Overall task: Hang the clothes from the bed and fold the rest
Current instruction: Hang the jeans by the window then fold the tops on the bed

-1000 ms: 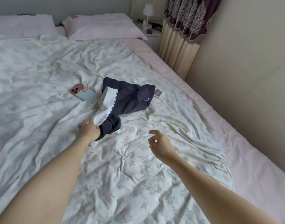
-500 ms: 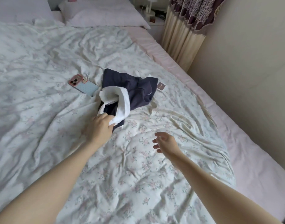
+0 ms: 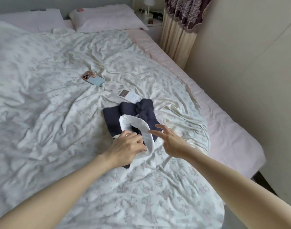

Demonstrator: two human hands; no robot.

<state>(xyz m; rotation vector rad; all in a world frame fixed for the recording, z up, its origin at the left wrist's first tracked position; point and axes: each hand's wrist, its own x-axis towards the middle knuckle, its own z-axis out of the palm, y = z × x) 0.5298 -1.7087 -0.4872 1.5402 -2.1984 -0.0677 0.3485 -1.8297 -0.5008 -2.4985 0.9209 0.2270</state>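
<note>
A navy garment with a white collar or lining lies crumpled on the floral bed cover, right of centre. My left hand grips the white edge at the garment's near side, fingers curled round the cloth. Just to the right, my right hand reaches in with fingers spread, its fingertips at the white band and holding nothing. A paper tag lies on the cover just beyond the garment.
A phone in a pale blue case lies on the cover beyond the garment. Two pillows sit at the head. A nightstand with a lamp, a curtain and a wall flank the bed's right side.
The garment has been dragged away from the phone toward me and to the right. My left hand kept hold of its white edge. My right hand moved up to the white band.
</note>
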